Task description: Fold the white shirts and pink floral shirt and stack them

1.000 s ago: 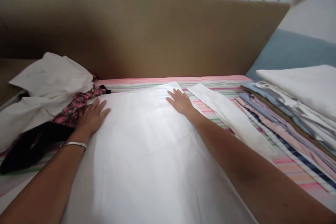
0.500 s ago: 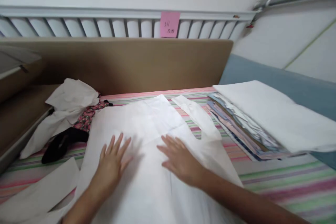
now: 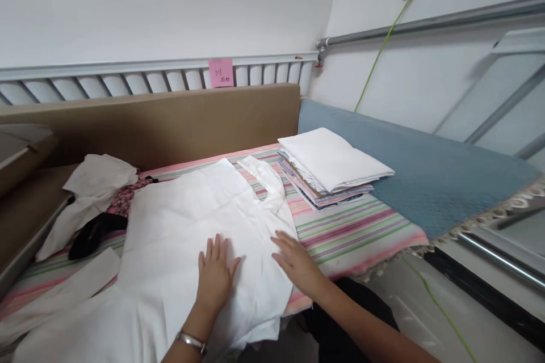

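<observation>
A white shirt [image 3: 187, 221] lies spread flat on a striped sheet [image 3: 349, 229]. My left hand [image 3: 215, 275] rests palm down on the shirt near its lower edge, fingers stretched out. My right hand [image 3: 298, 264] lies flat at the shirt's right edge, fingers spread, holding nothing. One white sleeve [image 3: 266, 178] runs up toward the back right.
A stack of folded clothes [image 3: 330, 167] with a white piece on top sits at the right. A heap of white, floral and black clothes [image 3: 97, 198] lies at the left. A brown board [image 3: 149, 122] stands behind. A blue mat [image 3: 426, 170] covers the right side.
Both hands have slid down the shirt toward me, from its far end to its near edge. The view has pulled back and turned right, showing the bed's edge and floor.
</observation>
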A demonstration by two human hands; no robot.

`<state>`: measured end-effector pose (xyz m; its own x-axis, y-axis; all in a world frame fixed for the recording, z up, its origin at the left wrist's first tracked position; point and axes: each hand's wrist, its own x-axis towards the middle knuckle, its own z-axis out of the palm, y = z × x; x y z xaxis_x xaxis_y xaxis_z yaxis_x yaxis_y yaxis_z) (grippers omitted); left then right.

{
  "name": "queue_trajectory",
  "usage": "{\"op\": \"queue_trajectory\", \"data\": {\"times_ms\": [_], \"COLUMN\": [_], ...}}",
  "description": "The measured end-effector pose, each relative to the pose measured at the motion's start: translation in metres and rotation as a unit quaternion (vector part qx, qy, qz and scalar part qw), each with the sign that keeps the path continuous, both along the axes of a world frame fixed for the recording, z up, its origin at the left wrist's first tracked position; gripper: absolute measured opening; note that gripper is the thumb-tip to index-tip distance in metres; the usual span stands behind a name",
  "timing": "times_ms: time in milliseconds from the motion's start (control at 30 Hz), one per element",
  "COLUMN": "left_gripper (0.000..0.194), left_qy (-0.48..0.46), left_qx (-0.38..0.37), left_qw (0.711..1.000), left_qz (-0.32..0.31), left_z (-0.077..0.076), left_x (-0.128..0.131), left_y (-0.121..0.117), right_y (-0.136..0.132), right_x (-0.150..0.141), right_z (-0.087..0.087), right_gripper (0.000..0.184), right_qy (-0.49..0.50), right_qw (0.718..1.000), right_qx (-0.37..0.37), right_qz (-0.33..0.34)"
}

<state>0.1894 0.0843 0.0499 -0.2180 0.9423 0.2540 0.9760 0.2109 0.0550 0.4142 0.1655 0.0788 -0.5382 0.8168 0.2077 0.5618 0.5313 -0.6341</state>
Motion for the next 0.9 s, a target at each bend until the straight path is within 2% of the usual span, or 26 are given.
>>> {"op": "queue_trajectory", "data": {"times_ms": [100, 167, 233, 300, 367, 567, 733, 800, 900], "left_gripper": [0.057, 0.058, 0.058, 0.058, 0.058, 0.057, 0.058, 0.06, 0.06], "left_qy": [0.022, 0.039, 0.052, 0.061, 0.07, 0.085, 0.06, 0.039, 0.013], "left_qx": [0.002, 0.01, 0.012, 0.01, 0.01, 0.014, -0.003, -0.014, -0.037], "left_qw": [1.0, 0.999, 0.999, 0.998, 0.998, 0.996, 0.998, 0.999, 0.999], "left_qz": [0.001, -0.001, 0.0, -0.001, -0.003, -0.007, -0.003, -0.002, 0.004], "left_z": [-0.016, -0.022, -0.024, -0.025, -0.025, -0.027, -0.024, -0.022, -0.012], "left_x": [0.001, 0.0, -0.001, 0.0, 0.0, -0.002, 0.0, 0.001, 0.002], "left_y": [0.004, 0.003, 0.001, 0.001, 0.001, 0.0, -0.003, -0.006, -0.006], "right_y": [0.031, 0.055, 0.076, 0.092, 0.105, 0.134, 0.152, 0.158, 0.164], "right_x": [0.017, 0.022, 0.021, 0.018, 0.013, 0.004, -0.005, -0.007, -0.01], "right_z": [-0.014, -0.018, -0.017, -0.016, -0.015, -0.023, -0.029, -0.031, -0.035], "right_gripper": [0.042, 0.042, 0.039, 0.033, 0.025, 0.015, 0.013, 0.012, 0.017], "right_qy": [0.111, 0.194, 0.296, 0.377, 0.408, 0.401, 0.374, 0.379, 0.395], "right_qw": [0.978, 0.937, 0.873, 0.809, 0.775, 0.763, 0.768, 0.76, 0.744], "right_qx": [-0.104, -0.197, -0.296, -0.371, -0.413, -0.459, -0.486, -0.503, -0.514], "right_qz": [-0.141, -0.215, -0.25, -0.257, -0.248, -0.215, -0.186, -0.162, -0.16]}}
